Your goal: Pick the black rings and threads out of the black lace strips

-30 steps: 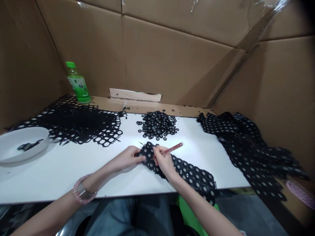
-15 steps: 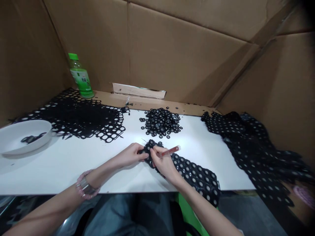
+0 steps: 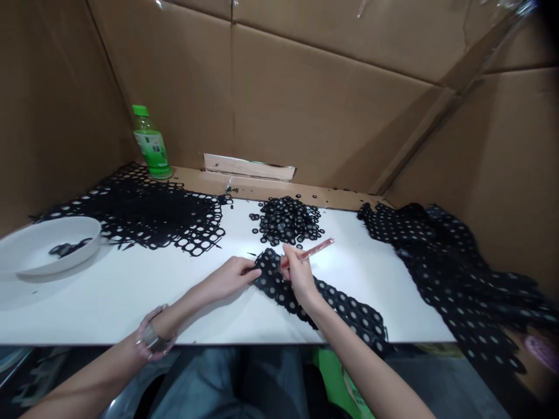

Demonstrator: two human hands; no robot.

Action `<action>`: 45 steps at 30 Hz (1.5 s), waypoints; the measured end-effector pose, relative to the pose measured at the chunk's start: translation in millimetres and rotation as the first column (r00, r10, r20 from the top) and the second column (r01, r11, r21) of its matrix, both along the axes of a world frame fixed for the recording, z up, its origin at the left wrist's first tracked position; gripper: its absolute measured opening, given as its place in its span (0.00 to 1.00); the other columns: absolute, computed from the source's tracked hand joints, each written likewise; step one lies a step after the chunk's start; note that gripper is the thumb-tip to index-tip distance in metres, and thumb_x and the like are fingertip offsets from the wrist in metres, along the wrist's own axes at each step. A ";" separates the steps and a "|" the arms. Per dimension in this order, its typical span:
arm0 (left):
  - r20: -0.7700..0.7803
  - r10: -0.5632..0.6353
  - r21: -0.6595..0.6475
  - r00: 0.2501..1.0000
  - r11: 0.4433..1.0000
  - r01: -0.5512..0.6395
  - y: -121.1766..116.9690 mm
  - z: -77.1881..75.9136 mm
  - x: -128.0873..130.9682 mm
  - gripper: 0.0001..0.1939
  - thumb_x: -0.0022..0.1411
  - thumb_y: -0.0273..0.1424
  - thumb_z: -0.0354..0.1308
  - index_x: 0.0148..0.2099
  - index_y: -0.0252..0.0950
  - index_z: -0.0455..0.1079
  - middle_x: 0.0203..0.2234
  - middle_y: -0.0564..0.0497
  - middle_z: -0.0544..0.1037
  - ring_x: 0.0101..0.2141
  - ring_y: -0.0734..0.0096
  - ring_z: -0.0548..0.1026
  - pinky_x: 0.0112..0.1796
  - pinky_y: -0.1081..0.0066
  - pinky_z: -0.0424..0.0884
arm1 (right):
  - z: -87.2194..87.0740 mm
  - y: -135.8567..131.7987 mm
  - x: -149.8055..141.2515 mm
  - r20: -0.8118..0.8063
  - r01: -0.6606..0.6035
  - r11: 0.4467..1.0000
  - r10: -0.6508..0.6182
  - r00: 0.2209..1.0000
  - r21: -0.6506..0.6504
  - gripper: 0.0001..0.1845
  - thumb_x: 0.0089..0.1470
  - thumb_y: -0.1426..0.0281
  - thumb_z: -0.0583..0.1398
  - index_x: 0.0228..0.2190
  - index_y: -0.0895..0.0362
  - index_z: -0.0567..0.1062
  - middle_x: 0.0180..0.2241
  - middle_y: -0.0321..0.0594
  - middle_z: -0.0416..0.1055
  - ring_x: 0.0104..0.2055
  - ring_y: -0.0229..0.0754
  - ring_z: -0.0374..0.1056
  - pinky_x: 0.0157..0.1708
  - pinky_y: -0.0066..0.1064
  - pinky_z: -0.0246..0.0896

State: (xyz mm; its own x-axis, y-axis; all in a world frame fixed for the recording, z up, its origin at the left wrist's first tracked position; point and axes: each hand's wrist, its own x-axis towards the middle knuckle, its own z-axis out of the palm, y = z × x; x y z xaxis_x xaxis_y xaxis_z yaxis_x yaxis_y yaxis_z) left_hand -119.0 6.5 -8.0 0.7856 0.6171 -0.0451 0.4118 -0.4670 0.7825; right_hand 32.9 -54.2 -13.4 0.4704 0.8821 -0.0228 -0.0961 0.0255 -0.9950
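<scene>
A strip of black rubber sheet, dotted with rows of round washers with pale centres, lies slantwise on the white table. My left hand pinches its upper left corner between thumb and fingers. Over the upper part of the strip is my right hand, closed around a slim, reddish, see-through pen-like tool. The tool's back end points up to the right; its working tip is hidden by my fingers. Just beyond the strip sits a heap of loose black rings.
Black leftover mesh with open holes is piled at the left. Beside it stands a white bowl with a few black pieces inside. A green drink bottle is at the back. More dotted black sheets overhang the table's right side. Cardboard walls enclose the table.
My right hand has lifted and shifted a little right with the tool, uncovering more of the strip's upper end. My left hand stays at the corner. The camera view has tilted slightly.
</scene>
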 end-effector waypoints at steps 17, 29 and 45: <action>0.012 -0.041 -0.090 0.999 0.995 0.041 9.5 0.3 -8.3 0.17 0.58 0.36 0.43 0.21 0.34 0.60 0.18 0.55 0.66 0.23 0.74 0.62 0.28 0.76 0.56 | -4.2 0.8 -13.5 0.283 -0.215 0.976 0.205 0.937 0.007 0.16 0.46 0.73 0.52 0.11 0.55 0.57 0.08 0.28 0.56 0.13 0.31 0.51 0.17 0.24 0.49; 0.043 -0.042 -0.115 0.998 0.992 0.047 9.9 0.2 -9.0 0.17 0.58 0.36 0.43 0.22 0.33 0.61 0.19 0.54 0.66 0.24 0.74 0.62 0.28 0.76 0.57 | -3.1 -0.5 -16.2 0.353 -0.220 0.975 0.201 0.914 0.013 0.18 0.49 0.71 0.51 0.11 0.55 0.56 0.09 0.29 0.57 0.14 0.32 0.54 0.19 0.24 0.52; 0.065 -0.052 -0.136 0.997 0.989 0.060 11.6 -2.6 -9.1 0.17 0.58 0.37 0.43 0.21 0.34 0.60 0.18 0.54 0.65 0.23 0.73 0.62 0.27 0.76 0.58 | -5.2 -0.3 -14.1 0.331 -0.202 0.979 0.183 0.926 0.021 0.18 0.50 0.70 0.51 0.12 0.54 0.56 0.09 0.29 0.58 0.13 0.32 0.54 0.18 0.24 0.53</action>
State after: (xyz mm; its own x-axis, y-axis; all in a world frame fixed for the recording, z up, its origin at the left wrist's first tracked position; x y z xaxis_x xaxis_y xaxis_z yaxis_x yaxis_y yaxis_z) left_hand -128.1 18.1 -10.6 0.8225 0.5634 -0.0776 0.3378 -0.3741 0.8637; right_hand 18.8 -54.5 -18.6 0.2650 0.9521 0.1530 0.2244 0.0934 -0.9700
